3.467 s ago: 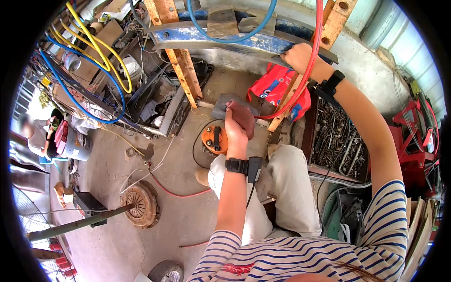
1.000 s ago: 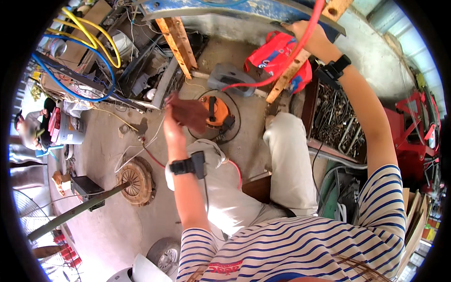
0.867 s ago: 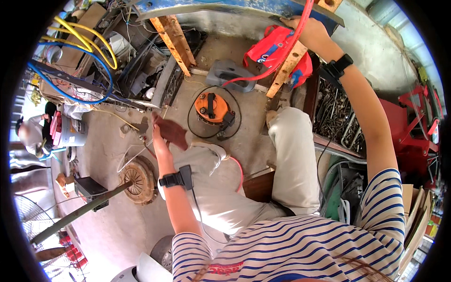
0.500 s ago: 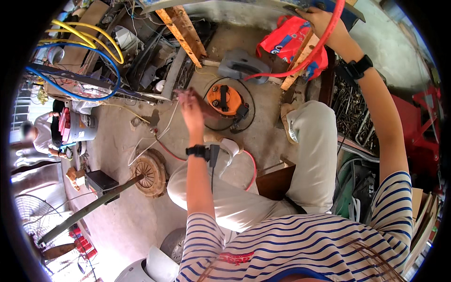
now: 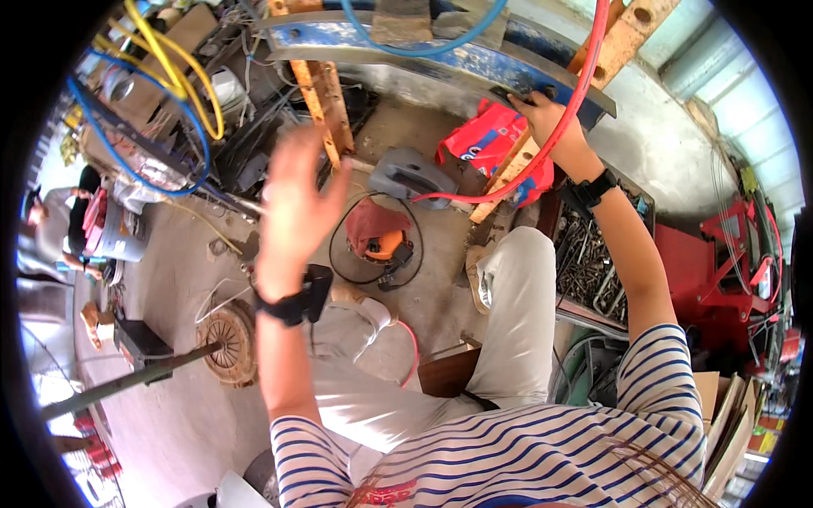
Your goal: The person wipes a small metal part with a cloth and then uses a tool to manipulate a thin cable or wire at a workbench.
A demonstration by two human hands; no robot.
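My left hand point(image 5: 298, 199) is raised over the floor, fingers spread and nothing in it, a little blurred. Beyond it, a dark red cloth point(image 5: 373, 218) lies draped over part of an orange round device point(image 5: 391, 246), ringed by a black cable point(image 5: 421, 254). My right hand point(image 5: 544, 118) is up at the lower edge of a blue, worn metal beam point(image 5: 474, 63). Its fingers are curled at a small dark object point(image 5: 506, 95), whose kind I cannot make out. A red hose point(image 5: 577, 93) passes just in front of that hand.
Behind the device lie a grey plastic case point(image 5: 406, 176) and a red bag point(image 5: 483, 140). A tray of bolts and tools point(image 5: 593, 262) stands right of my knee. A pole on a round ribbed base point(image 5: 229, 343) is at the left. Another person point(image 5: 59, 220) is at far left.
The dark red cloth has left my left hand and now covers part of the orange device. My left hand has risen and opened. The view has shifted; my right hand stays at the beam.
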